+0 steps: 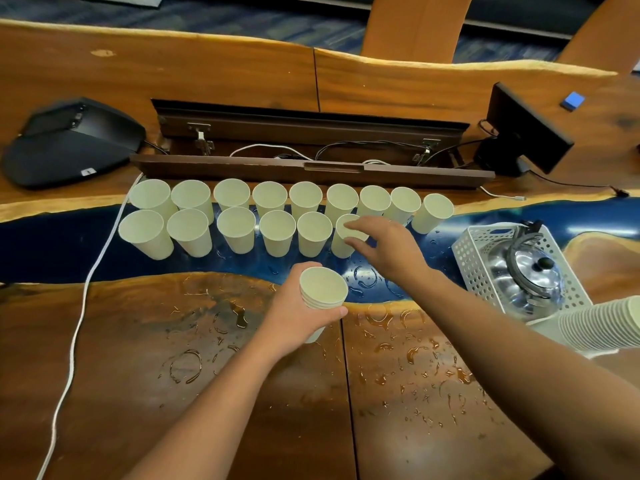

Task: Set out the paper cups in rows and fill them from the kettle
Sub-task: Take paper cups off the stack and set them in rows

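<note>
Pale paper cups stand upright in two rows on the wooden table: a back row (270, 197) of several and a front row (235, 230) of several. My right hand (384, 247) pinches the rim of the rightmost front-row cup (341, 245), which stands on the table. My left hand (301, 313) grips a short stack of nested cups (323, 289) held above the table, nearer to me. A steel kettle (530, 275) sits in a white perforated basket (474, 258) at the right.
Water drops and rings wet the table (194, 358) in front of me. A long stack of cups (602, 323) lies at the right edge. A white cable (81, 306) runs down the left. An open cable trough (311, 168), a black device (69, 143) and a small monitor (523, 133) lie behind the rows.
</note>
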Demonstrator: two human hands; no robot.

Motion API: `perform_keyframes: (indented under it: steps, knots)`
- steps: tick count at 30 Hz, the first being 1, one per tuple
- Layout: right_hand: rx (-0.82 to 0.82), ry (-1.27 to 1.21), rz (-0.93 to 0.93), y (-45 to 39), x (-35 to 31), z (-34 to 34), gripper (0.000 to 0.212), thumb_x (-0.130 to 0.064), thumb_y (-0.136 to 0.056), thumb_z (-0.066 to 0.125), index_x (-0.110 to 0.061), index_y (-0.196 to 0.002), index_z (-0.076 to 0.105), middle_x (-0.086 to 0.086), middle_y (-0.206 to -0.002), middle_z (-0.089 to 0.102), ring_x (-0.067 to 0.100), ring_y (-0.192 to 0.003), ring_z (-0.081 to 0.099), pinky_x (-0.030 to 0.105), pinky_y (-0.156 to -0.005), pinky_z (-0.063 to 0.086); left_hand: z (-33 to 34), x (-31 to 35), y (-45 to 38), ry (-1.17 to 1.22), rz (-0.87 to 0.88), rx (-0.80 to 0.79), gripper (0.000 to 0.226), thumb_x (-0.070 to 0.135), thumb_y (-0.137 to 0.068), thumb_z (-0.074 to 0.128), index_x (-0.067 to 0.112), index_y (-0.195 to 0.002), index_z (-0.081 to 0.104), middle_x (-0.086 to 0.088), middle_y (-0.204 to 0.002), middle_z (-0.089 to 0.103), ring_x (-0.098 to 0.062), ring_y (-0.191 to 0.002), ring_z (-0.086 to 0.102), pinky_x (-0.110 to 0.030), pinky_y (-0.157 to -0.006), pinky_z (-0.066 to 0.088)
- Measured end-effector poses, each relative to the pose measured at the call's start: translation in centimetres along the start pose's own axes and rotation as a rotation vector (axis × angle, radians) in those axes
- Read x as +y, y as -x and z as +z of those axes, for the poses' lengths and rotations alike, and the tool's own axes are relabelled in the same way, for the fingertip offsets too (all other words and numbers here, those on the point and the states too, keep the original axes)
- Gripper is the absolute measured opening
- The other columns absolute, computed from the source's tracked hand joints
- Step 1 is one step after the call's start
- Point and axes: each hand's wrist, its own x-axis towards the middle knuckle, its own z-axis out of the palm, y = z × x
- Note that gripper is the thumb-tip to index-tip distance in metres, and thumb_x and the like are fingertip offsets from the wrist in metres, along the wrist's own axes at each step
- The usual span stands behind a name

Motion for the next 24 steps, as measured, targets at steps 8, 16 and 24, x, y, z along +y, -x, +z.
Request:
perform_keyframes:
  steps: [8,16,24]
  knots:
    - [-0.309,-0.107,-0.275,6.4,-3.5,-3.6,0.025,-0.025,-0.093,0.062,-0.028,-0.115,0.072,-0.010,-0.119,0.068,0.007,-0.113,0.058,0.024,-0.097,0.046,-0.1,1.0,0.1,0.074,-0.012,0.041,0.080,0.037,-0.065,0.091,0.034,-0.127,0.039,0.020,-0.113,0.053,-0.002,-0.105,0.054,-0.016,-0.075,0.042]
    - [-0.362,0.136,-0.365,7.8,-3.9,-4.6,0.031,-0.021,-0.099,0.057,-0.027,-0.128,0.065,-0.008,-0.127,0.066,0.012,-0.115,0.060,0.029,-0.104,0.044,1.1,2.2,0.8,0.036,0.006,0.028,0.082,0.038,-0.065,0.090,0.030,-0.126,0.036,0.012,-0.116,0.052,-0.008,-0.106,0.053,-0.013,-0.072,0.040]
    - [-0.281,0.185,-0.380,8.8,-2.9,-5.4,0.026,-0.030,-0.096,0.062,-0.029,-0.121,0.070,-0.008,-0.116,0.071,0.014,-0.102,0.062,0.024,-0.091,0.040,2.2,2.8,1.0,0.047,0.048,-0.008,0.083,0.036,-0.065,0.091,0.028,-0.128,0.038,0.010,-0.120,0.053,-0.012,-0.111,0.053,-0.019,-0.081,0.046]
